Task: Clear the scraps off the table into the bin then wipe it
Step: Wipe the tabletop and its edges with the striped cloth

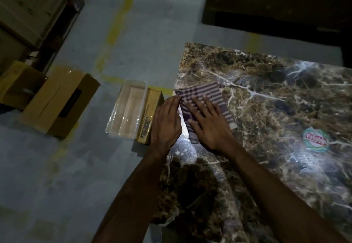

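A folded purple-and-white striped cloth (207,97) lies near the left edge of the dark marble-patterned table (266,109). My right hand (208,122) rests flat on top of it, fingers spread. My left hand (166,122) sits at the table's left edge, its fingertips touching the cloth's left side. A clear plastic bin (127,109) stands on the floor just left of the table, on a cardboard box (150,113). I cannot make out any scraps inside it. A round green-and-red sticker (316,139) is on the tabletop to the right.
Brown cardboard boxes (59,105) sit on the grey floor to the left, with wooden crates (28,10) behind them. Yellow floor lines (122,17) run past the bin. Dark furniture (276,4) stands beyond the table's far edge.
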Demonstrator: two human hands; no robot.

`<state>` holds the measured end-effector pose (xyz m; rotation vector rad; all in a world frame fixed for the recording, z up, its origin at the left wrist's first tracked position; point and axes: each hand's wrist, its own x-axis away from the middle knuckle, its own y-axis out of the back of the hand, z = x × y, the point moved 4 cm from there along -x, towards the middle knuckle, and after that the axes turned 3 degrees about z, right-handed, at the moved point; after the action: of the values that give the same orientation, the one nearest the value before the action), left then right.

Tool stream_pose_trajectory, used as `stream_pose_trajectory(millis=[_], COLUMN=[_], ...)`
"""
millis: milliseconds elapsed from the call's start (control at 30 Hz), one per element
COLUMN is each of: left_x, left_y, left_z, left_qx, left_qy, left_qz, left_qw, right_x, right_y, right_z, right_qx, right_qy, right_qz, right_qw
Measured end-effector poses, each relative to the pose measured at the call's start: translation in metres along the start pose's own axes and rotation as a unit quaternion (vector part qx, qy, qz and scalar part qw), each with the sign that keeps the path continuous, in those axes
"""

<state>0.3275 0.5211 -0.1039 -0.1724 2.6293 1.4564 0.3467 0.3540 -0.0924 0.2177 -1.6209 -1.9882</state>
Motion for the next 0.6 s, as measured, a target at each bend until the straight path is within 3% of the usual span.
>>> stream_pose_trajectory(millis=[167,300,500,600], left_x=[-0.001,-0.001,0.001,-0.002], left_y=[0.000,-0.004,-0.010,-0.008], left_z=[-0.003,0.001,0.012,0.010], left_qx=[-0.010,-0.008,0.004,0.007], left_qy=[-0.002,0.011,0.068,0.069], left_qz=[0.001,0.008,0.026,0.032], left_qw=[1.000,1.000,0.997,0.997], right_x=[0.006,-0.046,-0.015,0.003], right_y=[0.013,0.026,0.004,0.008], right_z=[-0.055,-0.045,-0.005,-0.034], right_qx=[-0.023,-0.049,-0.011,-0.014], right_qy=[-0.088,-0.139,-0.003,-0.039], right_qz=[-0.020,-0.044,0.003,-0.016], right_qw=[0.996,0.988,1.000,0.999])
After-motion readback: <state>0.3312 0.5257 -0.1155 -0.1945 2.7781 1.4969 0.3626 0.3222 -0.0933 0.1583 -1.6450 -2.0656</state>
